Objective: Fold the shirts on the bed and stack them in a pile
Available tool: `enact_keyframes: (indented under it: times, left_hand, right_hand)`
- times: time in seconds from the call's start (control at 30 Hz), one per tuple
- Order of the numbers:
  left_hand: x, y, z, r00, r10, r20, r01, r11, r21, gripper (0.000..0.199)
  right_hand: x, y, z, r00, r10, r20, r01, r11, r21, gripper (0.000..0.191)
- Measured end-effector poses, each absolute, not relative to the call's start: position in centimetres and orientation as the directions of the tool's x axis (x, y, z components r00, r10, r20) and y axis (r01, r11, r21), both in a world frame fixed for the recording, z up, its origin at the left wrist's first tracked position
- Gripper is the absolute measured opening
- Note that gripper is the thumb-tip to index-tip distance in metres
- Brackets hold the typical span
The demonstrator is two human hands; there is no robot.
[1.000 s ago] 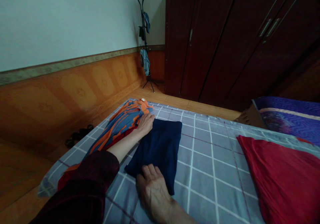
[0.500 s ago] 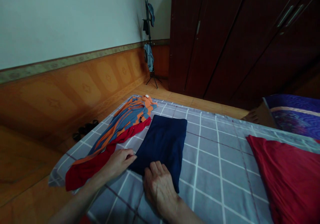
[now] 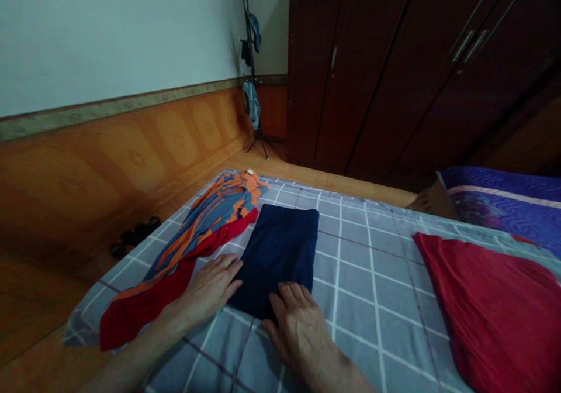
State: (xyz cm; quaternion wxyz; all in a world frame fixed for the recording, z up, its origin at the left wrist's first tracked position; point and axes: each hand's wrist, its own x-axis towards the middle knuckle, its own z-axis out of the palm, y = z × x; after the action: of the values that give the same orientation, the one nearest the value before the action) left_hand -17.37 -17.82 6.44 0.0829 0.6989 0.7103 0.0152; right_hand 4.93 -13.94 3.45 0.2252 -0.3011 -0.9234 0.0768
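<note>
The navy cloth (image 3: 283, 241) lies flat, folded into a rough rectangle, on the bed (image 3: 357, 299), its far end near the bed's far edge; the left hand (image 3: 214, 283) touches its left side near the near end, fingers out and lightly together, thumb held apart, pinching nothing; the right hand (image 3: 302, 323) rests over its near right corner, palm down, fingers side by side and slightly bent, thumb a little apart; whether any cloth is caught beneath those fingers, I cannot tell.

The striped cloth (image 3: 214, 209), orange and grey-blue, stretches loosely along the bed's left edge up to the far left corner; the left red cloth (image 3: 149, 308) lies against its inner side, partly behind the left forearm; the right red cloth (image 3: 499, 305) is spread toward the bed's right side, well apart from the navy one; past the far edge stand a coat rack (image 3: 252, 65) and a dark wardrobe (image 3: 350, 77).
</note>
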Motion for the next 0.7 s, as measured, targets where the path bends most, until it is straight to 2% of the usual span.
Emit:
enact_keyframes:
  times: [0.1,0.27,0.4,0.5,0.6,0.7]
  left_hand:
    - [-15.7,-16.2,7.5,0.060,0.998,-0.033,0.990,-0.055,0.128,0.041]
    - [-10.8,-10.8,8.3,0.406,0.914,0.004,0.898,-0.399,0.186,0.047]
    - [-9.4,-6.1,5.7,0.518,0.854,-0.055,0.842,-0.497,0.211,0.063]
    - [-9.6,-4.7,4.1,0.528,0.843,-0.097,0.840,-0.503,0.205,0.069]
    - [-9.1,-4.8,3.9,0.558,0.827,-0.066,0.816,-0.534,0.220,0.071]
    - [-7.9,-4.9,4.2,0.652,0.757,-0.054,0.742,-0.621,0.254,0.072]
  right_hand:
    - [5.9,-13.3,3.8,-0.711,0.603,0.362,0.536,0.798,-0.277,0.032]
    - [6.4,-13.2,3.8,-0.820,0.485,0.303,0.423,0.871,-0.249,0.062]
    - [6.9,-13.9,1.6,-0.900,0.368,0.233,0.318,0.921,-0.225,0.078]
    - [7.1,-14.2,-0.4,-0.887,0.322,0.330,0.294,0.946,-0.135,0.080]
    - [6.9,-14.1,-1.7,-0.833,0.280,0.477,0.311,0.950,-0.016,0.078]
    - [6.4,-14.0,-2.5,-0.805,0.275,0.525,0.341,0.939,0.032,0.070]
